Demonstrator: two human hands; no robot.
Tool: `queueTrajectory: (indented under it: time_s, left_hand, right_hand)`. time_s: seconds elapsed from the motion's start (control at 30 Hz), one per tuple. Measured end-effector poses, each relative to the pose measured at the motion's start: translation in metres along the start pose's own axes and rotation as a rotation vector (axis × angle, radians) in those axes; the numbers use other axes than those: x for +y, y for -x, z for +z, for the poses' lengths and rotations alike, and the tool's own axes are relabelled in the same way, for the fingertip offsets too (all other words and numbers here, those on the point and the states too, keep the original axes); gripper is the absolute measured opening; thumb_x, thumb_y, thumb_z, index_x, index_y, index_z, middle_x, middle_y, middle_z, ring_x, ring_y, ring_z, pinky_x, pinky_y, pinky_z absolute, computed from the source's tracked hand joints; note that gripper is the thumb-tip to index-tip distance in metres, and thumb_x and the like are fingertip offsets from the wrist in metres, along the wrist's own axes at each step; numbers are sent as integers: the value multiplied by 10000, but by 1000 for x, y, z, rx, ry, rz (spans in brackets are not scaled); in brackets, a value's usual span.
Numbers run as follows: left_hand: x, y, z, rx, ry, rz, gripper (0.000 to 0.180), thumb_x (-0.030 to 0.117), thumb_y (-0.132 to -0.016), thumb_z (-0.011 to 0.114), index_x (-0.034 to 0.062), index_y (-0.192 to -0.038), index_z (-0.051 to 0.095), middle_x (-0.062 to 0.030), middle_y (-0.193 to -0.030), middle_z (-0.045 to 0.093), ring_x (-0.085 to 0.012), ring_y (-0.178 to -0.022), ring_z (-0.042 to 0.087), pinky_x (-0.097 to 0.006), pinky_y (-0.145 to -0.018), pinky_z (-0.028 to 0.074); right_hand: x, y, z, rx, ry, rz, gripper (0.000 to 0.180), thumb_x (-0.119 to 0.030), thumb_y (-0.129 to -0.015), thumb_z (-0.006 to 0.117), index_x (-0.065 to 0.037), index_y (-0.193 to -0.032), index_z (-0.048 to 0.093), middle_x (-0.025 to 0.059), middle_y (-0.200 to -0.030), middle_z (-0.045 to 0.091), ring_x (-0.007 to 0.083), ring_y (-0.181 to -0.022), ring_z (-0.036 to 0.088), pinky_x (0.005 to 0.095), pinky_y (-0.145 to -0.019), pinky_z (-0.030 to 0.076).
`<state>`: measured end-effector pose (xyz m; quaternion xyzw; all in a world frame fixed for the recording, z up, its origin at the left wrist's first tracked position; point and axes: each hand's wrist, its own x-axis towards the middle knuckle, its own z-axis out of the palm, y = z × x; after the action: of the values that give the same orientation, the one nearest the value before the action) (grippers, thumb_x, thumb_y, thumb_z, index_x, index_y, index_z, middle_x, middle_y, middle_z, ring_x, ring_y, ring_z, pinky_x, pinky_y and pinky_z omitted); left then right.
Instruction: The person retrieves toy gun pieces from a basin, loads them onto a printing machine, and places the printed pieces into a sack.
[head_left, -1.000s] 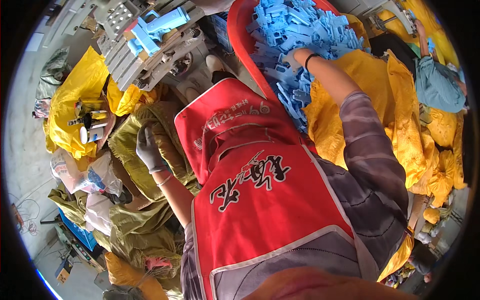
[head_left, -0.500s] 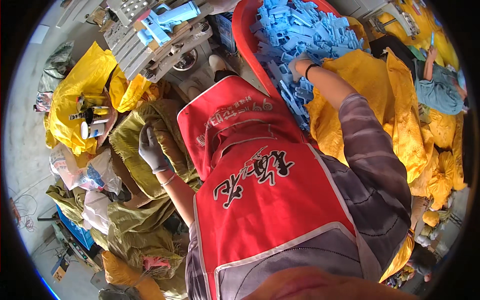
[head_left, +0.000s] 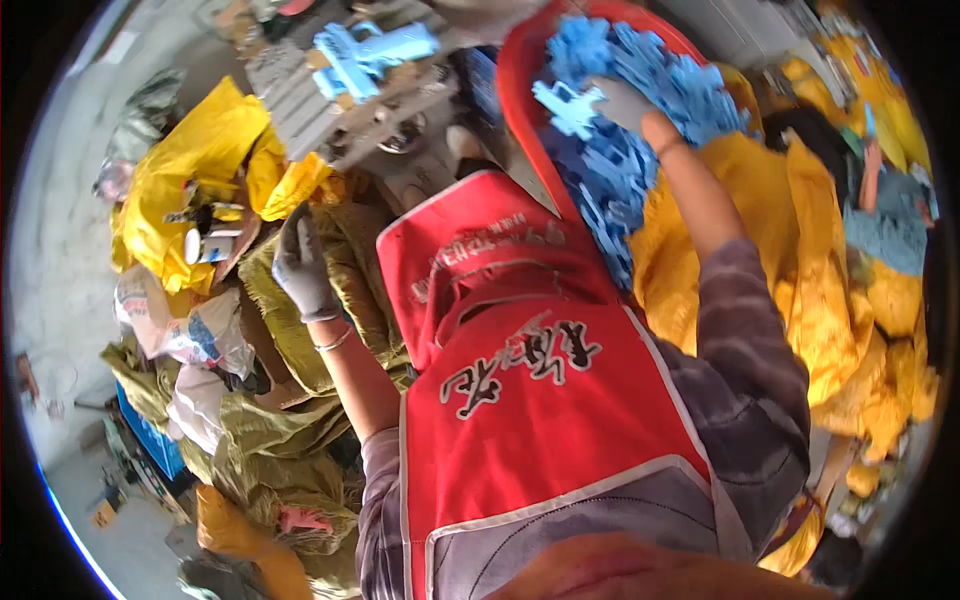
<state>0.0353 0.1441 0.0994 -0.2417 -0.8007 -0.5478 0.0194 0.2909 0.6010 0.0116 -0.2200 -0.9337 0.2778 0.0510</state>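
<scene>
My right hand [head_left: 622,105], in a grey glove, is over the heap of light-blue plastic toy gun parts [head_left: 640,160] in a red tub [head_left: 520,105]. Its fingers are closed on a light-blue toy gun part [head_left: 567,108] that stands out at the tub's left side. My left hand [head_left: 303,272], also gloved, is raised beside the olive woven sacks [head_left: 285,345], its fingers stretched out and nothing seen in them. Ahead of me, a light-blue toy pistol [head_left: 375,58] rests on a grey metal machine bed [head_left: 310,110]; motion blurs its details.
Yellow sacking [head_left: 720,220] drapes by the tub's right side, with more yellow bags [head_left: 880,380] beyond. A person in a blue-grey top [head_left: 890,225] is at the far right. On the left, small containers [head_left: 212,240] stand by yellow sheeting [head_left: 165,190] and white plastic bags [head_left: 195,330].
My right hand has lifted from within the heap, bringing up a toy gun part. The left hand has risen slightly with its fingers straighter. The whole view has shifted a little.
</scene>
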Motion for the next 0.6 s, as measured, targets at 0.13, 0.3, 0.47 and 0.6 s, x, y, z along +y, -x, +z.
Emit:
queueTrajectory:
  time_s: [0.13, 0.3, 0.47, 0.6]
  left_hand:
    - [24, -33, 6, 132, -95, 309, 198, 90, -872, 569, 15, -1034, 654, -113, -978, 674, -216, -902, 642, -298, -821, 480]
    - [83, -83, 31, -28, -266, 566, 257, 132, -809, 641, 53, -1053, 635, -128, -1051, 641, -298, -978, 605, -343, -851, 473]
    - [74, -132, 57, -387, -328, 652, 402, 124, -705, 686, 65, -1095, 604, -158, -1013, 634, -304, -971, 603, -351, -831, 482]
    - [85, -129, 48, -356, -266, 624, 327, 203, -761, 696, 49, -1039, 618, -130, -946, 658, -284, -863, 640, -343, -739, 504]
  right_hand:
    - [-41, 1, -45, 391, 158, -90, 361, -112, -781, 607, -62, -1132, 541, 169, -1098, 554, 364, -1013, 537, 416, -867, 439]
    - [-70, 0, -76, 505, -749, -28, 404, -65, -832, 599, -10, -1220, 501, 32, -1085, 548, 62, -866, 511, 214, -783, 432]
    - [-123, -2, -76, 478, -1091, -35, 397, -68, -871, 572, 18, -1240, 457, 53, -1124, 525, 109, -891, 536, 238, -773, 453]
    - [-117, -31, -56, 519, -568, -415, 332, -69, -890, 550, -55, -1219, 512, 73, -1161, 514, 150, -953, 553, 276, -793, 487]
